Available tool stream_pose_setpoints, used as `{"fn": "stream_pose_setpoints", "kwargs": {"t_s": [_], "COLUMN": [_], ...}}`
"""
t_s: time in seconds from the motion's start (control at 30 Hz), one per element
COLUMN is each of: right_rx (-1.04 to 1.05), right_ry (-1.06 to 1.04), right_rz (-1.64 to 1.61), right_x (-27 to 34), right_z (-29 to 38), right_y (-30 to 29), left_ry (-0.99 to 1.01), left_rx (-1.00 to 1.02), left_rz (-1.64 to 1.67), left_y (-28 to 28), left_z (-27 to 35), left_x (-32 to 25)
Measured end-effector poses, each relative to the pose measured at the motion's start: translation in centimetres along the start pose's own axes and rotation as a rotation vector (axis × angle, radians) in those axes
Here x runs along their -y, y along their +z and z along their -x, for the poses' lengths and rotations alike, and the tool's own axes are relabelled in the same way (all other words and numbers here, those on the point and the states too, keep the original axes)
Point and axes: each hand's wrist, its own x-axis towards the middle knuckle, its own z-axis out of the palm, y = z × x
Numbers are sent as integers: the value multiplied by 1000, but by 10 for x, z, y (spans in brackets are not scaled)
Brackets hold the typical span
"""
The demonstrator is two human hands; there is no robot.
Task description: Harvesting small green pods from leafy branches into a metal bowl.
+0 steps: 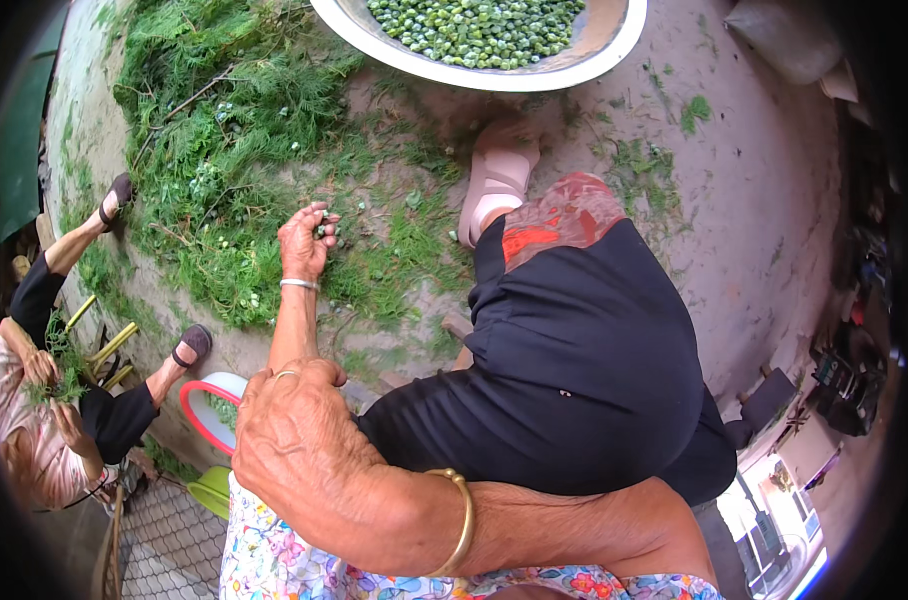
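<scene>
My left hand (309,240), with a silver bracelet at its wrist, holds several small green conifer seed cones (320,229) between curled fingers, above scattered green sprigs. My right hand (293,409), with a ring and a gold bracelet on that arm, is clasped over my left forearm near the elbow. A large heap of conifer branches (236,135) covers the ground ahead and to the left, pale cones among the foliage. At the top, a wide metal basin (454,75) contains a pile of green cones (484,34).
At the left, a seated person (41,420) holds a green sprig (64,367) in both hands. A white container with a red rim (191,420) stands near my left elbow, beside a lime-green plastic object (212,491). A pale sack (784,41) lies at the upper right.
</scene>
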Motion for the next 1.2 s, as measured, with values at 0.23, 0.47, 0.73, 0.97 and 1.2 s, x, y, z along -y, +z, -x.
{"fn": "stream_pose_setpoints", "kwargs": {"t_s": [0.23, 0.47, 0.73, 0.97, 1.2], "right_rx": [-3, -15, 8, 7, 10], "right_ry": [13, 35, 13, 40, 17], "right_rz": [-10, 23, -8, 11, -5], "right_x": [3, -2, -1, -1, 0], "right_z": [0, 6, 4, 7, 6], "right_y": [-1, -5, -4, -7, -7], "left_ry": [-96, 459, 74, 50, 735], "left_rx": [139, -86, 102, 422, 468], "left_rz": [209, -817, -565, -585, -1288], "left_y": [-2, 49, 48, 99, 116], "left_z": [14, -23, -6, 48, 47], "left_x": [21, 41, 13, 43, 105]}}
